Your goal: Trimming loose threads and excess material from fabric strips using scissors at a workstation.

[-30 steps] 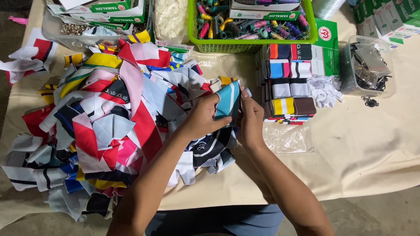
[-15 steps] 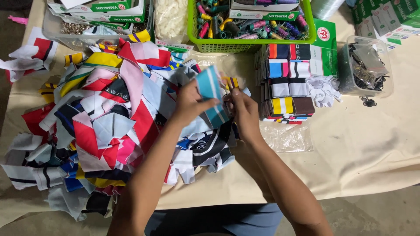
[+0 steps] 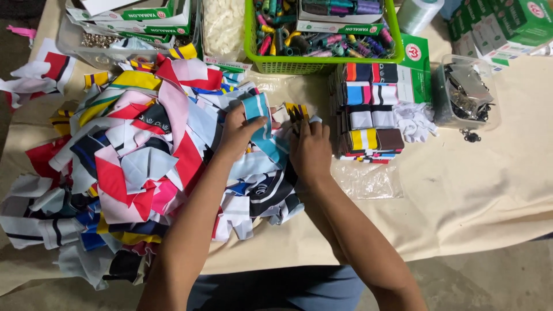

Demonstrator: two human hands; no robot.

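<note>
The left hand [image 3: 239, 129] pinches a light-blue and white knit strip [image 3: 262, 124] with thumb over fingers, holding it above the edge of the big pile of colored scraps [image 3: 132, 167] on the bench [image 3: 472, 190]. The right hand [image 3: 311, 150] lies fingers-down just right of it, its fingertips on a small yellow-and-black piece [image 3: 296, 110]; whether it grips that piece or only presses it I cannot tell. Just to the right stands a neat stack of folded pieces [image 3: 368, 112], with a clear plastic bag [image 3: 368, 181] in front and a green basket of thread spools [image 3: 322, 34] behind. To do this step well, I judge the strip should be smoothed flat and its ends matched, the right hand steadying the work so nothing slides back into the pile, and like colors kept together so the stack stays square.
</note>
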